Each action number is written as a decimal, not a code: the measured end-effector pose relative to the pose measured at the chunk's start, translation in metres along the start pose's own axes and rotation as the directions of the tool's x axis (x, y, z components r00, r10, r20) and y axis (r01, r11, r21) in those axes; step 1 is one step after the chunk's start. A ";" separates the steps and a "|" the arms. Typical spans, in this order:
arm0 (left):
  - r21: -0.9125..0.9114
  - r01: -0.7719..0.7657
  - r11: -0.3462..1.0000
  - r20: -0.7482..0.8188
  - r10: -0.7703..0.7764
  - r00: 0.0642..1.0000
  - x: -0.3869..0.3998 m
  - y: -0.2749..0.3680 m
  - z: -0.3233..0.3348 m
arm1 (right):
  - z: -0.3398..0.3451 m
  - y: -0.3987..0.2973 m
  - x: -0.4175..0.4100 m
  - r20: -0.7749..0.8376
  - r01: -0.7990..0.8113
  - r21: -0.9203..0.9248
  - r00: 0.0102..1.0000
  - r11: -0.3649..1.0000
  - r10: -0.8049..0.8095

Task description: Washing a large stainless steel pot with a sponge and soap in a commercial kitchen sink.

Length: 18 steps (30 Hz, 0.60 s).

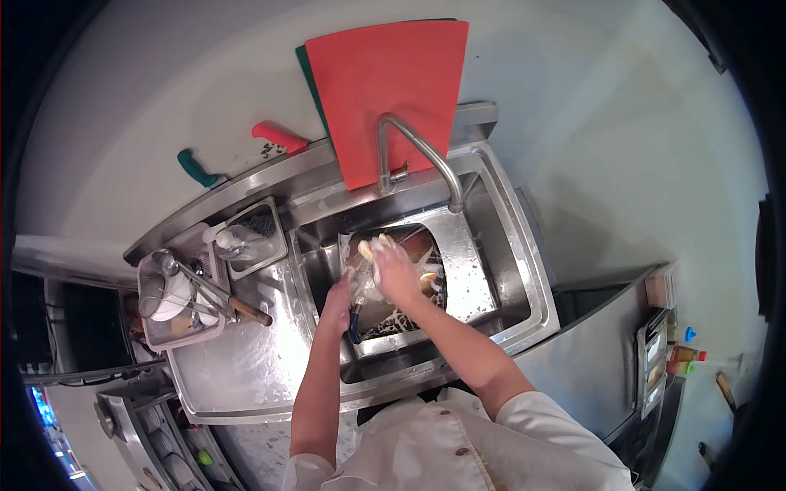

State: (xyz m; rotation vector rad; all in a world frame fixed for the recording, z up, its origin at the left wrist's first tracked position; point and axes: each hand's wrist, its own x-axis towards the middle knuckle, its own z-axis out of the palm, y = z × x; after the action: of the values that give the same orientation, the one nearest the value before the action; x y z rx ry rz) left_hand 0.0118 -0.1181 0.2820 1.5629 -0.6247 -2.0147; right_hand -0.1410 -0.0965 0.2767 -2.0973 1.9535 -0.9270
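Observation:
In the sink basin (511, 288), a rectangular metal pan (345, 248) is streaked with suds and brownish wet patches. My left hand (338, 307) grips the pan's left edge. Over the pan's inside, my right hand (393, 270) is closed around a pale yellow sponge (366, 248), with white foam on the fingers. A blue handle (354, 325) with a metal end rises close beside my left hand; what it belongs to is hidden. Dark, foamy liquid or residue shows at the pan's near end.
A curved faucet (424, 144) arches over the basin's back. Red (393, 80) and green cutting boards lean behind it. On the left drainboard (245, 362) stand a plastic tub (184, 340) of utensils, with a wooden handle (250, 311) jutting out, and a steel container (279, 236) holding a clear bottle.

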 end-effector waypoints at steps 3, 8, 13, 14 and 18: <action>0.129 -0.030 0.991 -0.075 0.040 0.996 0.020 0.016 -0.011 | 0.007 -0.037 -0.048 0.025 0.110 0.043 0.993 0.993 -0.111; 0.101 -0.120 0.988 0.114 0.109 0.988 0.017 0.017 -0.014 | -0.004 -0.023 -0.088 0.361 0.451 0.090 0.816 0.888 -0.451; 0.050 -0.218 0.975 0.021 0.218 0.976 -0.019 -0.045 -0.045 | 0.002 -0.017 -0.045 0.176 0.222 0.185 0.951 0.957 -0.255; 0.170 -0.297 0.940 0.005 0.301 0.954 -0.025 -0.056 -0.051 | 0.003 -0.020 -0.037 0.143 0.137 0.237 0.974 0.962 -0.174; 0.554 -0.523 0.648 -0.105 0.677 0.728 -0.021 -0.092 -0.052 | 0.016 -0.034 0.008 -0.007 0.051 0.267 0.999 0.962 -0.051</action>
State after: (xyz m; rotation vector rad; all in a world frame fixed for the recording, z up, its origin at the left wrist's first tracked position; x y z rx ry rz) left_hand 0.0560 -0.0372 0.2268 1.5822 -1.4045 -1.1099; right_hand -0.1034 -0.1039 0.2831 -2.0007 1.6718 -1.1297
